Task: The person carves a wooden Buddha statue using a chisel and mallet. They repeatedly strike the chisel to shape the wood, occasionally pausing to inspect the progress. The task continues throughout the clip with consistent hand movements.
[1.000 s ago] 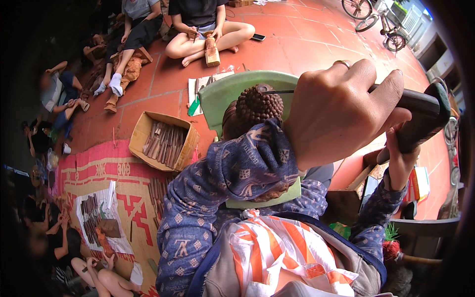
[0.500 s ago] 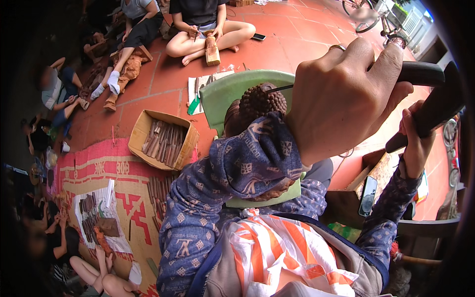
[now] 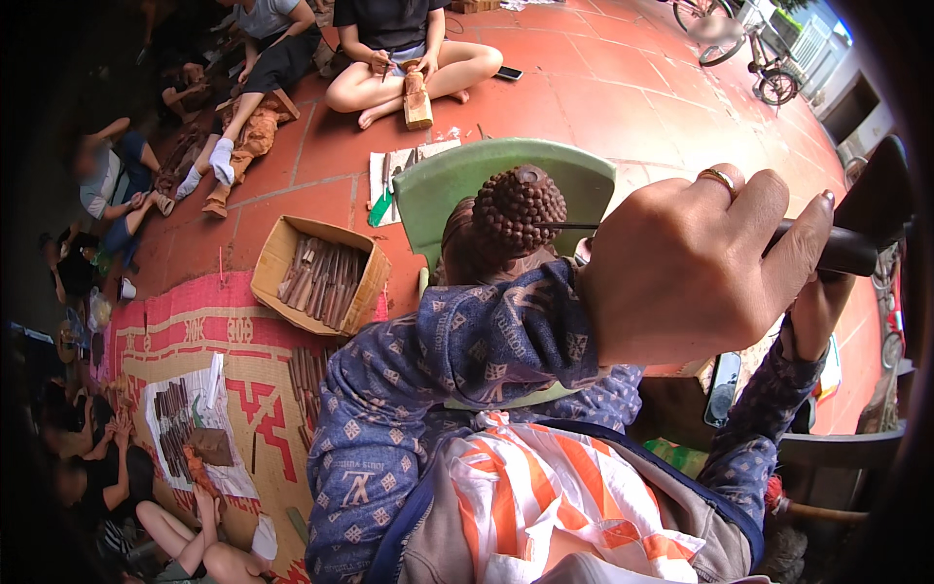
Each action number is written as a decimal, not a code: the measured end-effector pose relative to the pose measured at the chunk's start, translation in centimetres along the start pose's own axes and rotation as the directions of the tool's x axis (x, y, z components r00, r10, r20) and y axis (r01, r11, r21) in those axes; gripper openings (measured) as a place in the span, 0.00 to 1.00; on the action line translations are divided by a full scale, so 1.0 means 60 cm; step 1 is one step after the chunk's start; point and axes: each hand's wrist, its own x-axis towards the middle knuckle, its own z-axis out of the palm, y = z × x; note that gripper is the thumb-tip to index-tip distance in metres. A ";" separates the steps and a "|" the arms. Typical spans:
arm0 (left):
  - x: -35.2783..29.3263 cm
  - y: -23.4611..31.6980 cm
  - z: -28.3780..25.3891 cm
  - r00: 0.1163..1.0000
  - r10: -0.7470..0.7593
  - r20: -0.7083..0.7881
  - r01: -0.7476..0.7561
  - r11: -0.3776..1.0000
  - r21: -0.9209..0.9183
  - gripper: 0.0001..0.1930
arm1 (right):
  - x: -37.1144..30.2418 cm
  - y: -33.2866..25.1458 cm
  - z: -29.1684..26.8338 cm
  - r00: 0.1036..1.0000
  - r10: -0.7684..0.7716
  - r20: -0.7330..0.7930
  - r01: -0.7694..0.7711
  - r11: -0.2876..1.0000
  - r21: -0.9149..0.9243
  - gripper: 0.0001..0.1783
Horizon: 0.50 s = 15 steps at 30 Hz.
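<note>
Carved brown head just off centre toward one o'clock, rows of round curls uppermost, in front of a green chair back. Left hand at three o'clock, narrowed around the dark handle of a chisel, with the thin shaft pointing toward nine o'clock and its end at the curls. Right hand farther out at three o'clock, partly hidden, closed on a dark mallet beside the chisel's butt; cannot tell whether touching it. At nine o'clock, a cardboard box packed with wooden-handled tools; at eight o'clock, more tools on white paper over a red-and-tan mat. At four o'clock, a phone. Toward eleven o'clock, a cross-legged co-worker with a pale wood block, seated on red tiles. Toward two o'clock, a bicycle.
</note>
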 end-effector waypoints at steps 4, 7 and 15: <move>-0.006 -0.006 0.011 0.979 -0.007 0.203 0.034 0.991 -0.130 0.10 | 0.000 0.006 -0.014 0.994 -0.003 0.106 0.004 1.000 -0.010 0.17; -0.007 -0.010 0.012 0.984 -0.014 0.175 0.039 0.989 -0.140 0.11 | -0.011 0.011 -0.005 0.995 -0.020 0.097 0.016 0.999 0.038 0.15; -0.008 -0.022 0.022 0.984 -0.055 0.169 0.074 0.991 -0.113 0.14 | -0.028 0.018 -0.005 0.999 0.047 0.028 -0.046 0.998 -0.030 0.12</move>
